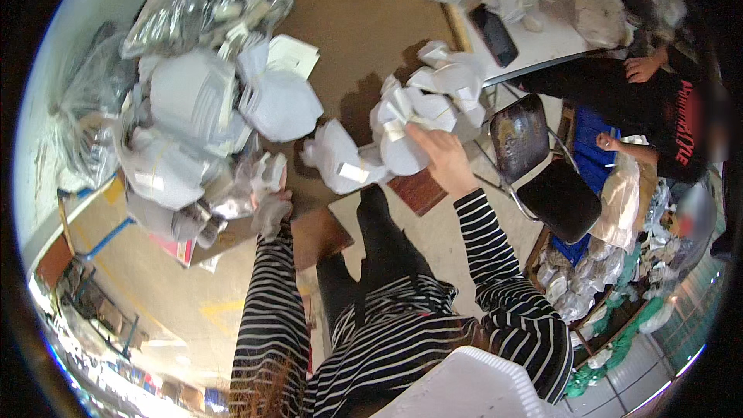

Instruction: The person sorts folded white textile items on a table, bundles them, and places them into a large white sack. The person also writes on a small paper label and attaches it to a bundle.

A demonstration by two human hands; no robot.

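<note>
My right hand [438,156] grips a bunch of white padded cups with paper tags [414,112], held up in front of me. One more white cup [338,161] hangs at the bunch's lower left. My left hand [272,209] is closed on crinkled clear plastic wrap [259,178] at the edge of a big heap of white cups and plastic bags [193,116]. Both arms wear black-and-white striped sleeves. My dark trousers show below, between the arms.
A black folding chair [542,170] stands to the right. Beyond it another person in black [658,108] sits at a white table [542,42] carrying a dark phone [494,34] and more white cups. Bagged pieces fill a box [611,279] at lower right. Brown cardboard lies on the floor.
</note>
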